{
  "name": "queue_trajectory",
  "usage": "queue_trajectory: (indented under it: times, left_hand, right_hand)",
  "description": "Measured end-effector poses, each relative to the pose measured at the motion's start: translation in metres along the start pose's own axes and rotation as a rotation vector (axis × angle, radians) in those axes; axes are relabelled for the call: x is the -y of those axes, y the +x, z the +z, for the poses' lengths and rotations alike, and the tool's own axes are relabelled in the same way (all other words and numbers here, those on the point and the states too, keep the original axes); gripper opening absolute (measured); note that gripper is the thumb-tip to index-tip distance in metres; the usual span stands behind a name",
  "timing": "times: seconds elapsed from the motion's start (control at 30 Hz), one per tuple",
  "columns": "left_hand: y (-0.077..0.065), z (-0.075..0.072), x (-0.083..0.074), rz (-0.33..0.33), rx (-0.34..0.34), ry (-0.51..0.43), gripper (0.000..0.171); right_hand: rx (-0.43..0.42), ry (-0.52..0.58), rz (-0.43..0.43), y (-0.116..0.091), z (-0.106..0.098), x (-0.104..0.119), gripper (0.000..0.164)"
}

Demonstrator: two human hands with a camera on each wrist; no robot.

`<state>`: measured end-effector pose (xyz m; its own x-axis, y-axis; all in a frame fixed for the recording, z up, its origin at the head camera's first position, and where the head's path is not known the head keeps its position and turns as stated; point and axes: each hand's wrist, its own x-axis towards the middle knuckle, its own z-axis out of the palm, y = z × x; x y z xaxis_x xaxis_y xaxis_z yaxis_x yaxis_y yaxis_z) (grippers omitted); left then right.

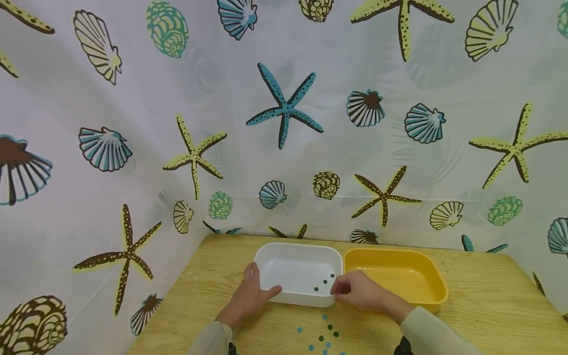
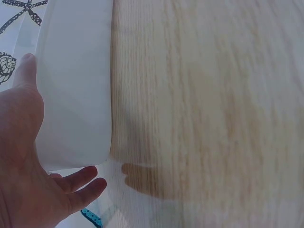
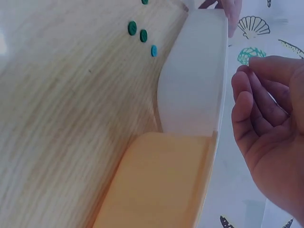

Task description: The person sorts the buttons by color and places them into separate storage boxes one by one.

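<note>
Beside the left front corner of a white plastic tray (image 1: pixel 293 298), my left hand (image 1: pixel 251 294) rests with its thumb over the front rim and its fingers along the side. Those fingers look nearly straight in the left wrist view. My right hand (image 1: pixel 360 290) hovers by the tray's right front corner, thumb and forefinger together and the other fingers curled. Nothing shows between its fingertips in the right wrist view. Inside the tray lie a few small green buttons (image 1: pixel 325 282). In front of it, several green buttons (image 1: pixel 330 327) and blue buttons (image 1: pixel 299 330) are scattered on the table.
A yellow plastic tray (image 1: pixel 426 276) stands against the white tray's right side, partly behind my right forearm. Both stand on a wood-grain table (image 1: pixel 479 296). A white curtain (image 1: pixel 284 162) with shells and starfish hangs behind and at the sides.
</note>
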<state>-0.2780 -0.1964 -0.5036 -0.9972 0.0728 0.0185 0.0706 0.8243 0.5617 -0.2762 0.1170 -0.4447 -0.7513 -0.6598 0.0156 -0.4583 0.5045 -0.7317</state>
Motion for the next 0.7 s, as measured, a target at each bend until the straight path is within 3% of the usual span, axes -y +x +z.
queue_trajectory:
  times: [0.7]
  left_hand:
    - [0.001,0.001,0.000,-0.008,0.004,-0.007,0.110]
  right_hand:
    - [0.238,-0.118,-0.054,-0.021,0.030,-0.012,0.013]
